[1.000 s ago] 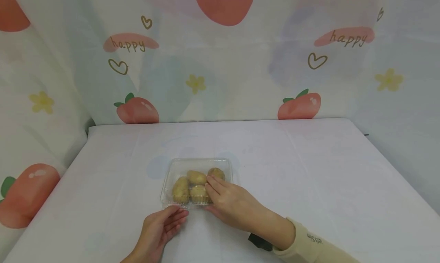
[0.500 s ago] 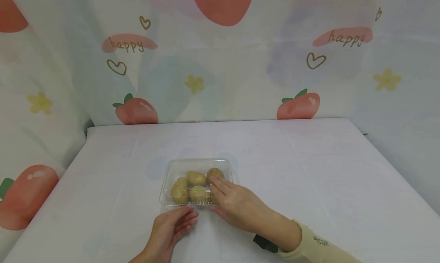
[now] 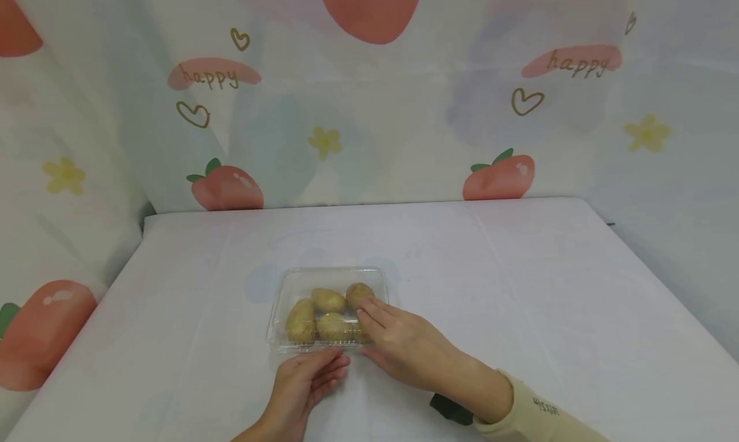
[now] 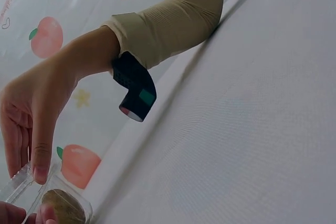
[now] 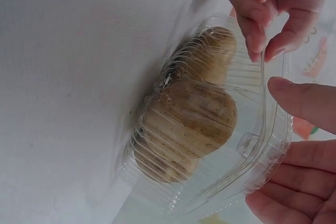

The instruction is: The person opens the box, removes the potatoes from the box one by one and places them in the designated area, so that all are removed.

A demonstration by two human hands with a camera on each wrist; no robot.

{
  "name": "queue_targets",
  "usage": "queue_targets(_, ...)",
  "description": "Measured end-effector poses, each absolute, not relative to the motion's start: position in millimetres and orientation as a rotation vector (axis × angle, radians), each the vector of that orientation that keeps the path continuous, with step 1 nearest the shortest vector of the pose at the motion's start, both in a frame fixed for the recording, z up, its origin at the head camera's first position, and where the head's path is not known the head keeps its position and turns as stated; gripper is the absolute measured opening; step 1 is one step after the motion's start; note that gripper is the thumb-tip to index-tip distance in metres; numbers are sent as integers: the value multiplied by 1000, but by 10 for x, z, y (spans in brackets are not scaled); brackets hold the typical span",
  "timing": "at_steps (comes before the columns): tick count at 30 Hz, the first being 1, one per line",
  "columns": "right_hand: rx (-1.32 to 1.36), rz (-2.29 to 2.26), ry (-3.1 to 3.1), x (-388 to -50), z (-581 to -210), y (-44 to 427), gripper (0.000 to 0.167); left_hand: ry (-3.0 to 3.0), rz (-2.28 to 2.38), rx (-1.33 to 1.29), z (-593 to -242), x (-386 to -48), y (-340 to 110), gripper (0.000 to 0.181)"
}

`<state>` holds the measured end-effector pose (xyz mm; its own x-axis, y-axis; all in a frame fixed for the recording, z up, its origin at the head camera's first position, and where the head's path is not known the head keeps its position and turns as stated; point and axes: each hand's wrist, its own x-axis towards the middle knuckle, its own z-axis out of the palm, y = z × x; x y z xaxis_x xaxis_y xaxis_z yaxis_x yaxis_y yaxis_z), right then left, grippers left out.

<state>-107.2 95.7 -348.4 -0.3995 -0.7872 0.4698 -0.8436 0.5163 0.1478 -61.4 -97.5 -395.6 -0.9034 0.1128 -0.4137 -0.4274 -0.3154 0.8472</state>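
A clear plastic container (image 3: 323, 273), lid down over several yellowish potatoes (image 3: 301, 321), lies in the head view's lower middle. My left hand (image 3: 300, 387) is at its near edge; the right wrist view shows that hand (image 5: 281, 9) pinching the rim between thumb and fingers. My right hand (image 3: 412, 349) lies over the near right corner, its fingers fairly straight on the lid and covering part of a potato. In the right wrist view the right hand's (image 5: 310, 166) thumb is by the rim. The left wrist view shows the right hand (image 4: 39, 98) reaching down to the container.
White cloth (image 3: 519, 288) covers the table around the container. A patterned backdrop (image 3: 375, 121) with fruit, flowers and hearts stands behind and at the sides. A dark device (image 4: 136, 87) is strapped at the right wrist, below the beige sleeve (image 4: 168, 27).
Both hands have shifted right along the container's near edge, the left further than the right. More of the potatoes shows beside the right fingers. The whole head view has drifted slightly.
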Motion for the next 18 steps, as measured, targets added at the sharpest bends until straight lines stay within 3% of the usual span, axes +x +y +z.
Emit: queue_targets(18, 1316, 208, -2357, -1101, -3468, 1042, 55, 1531, 2316, -366, -3967, -627, -787, 28)
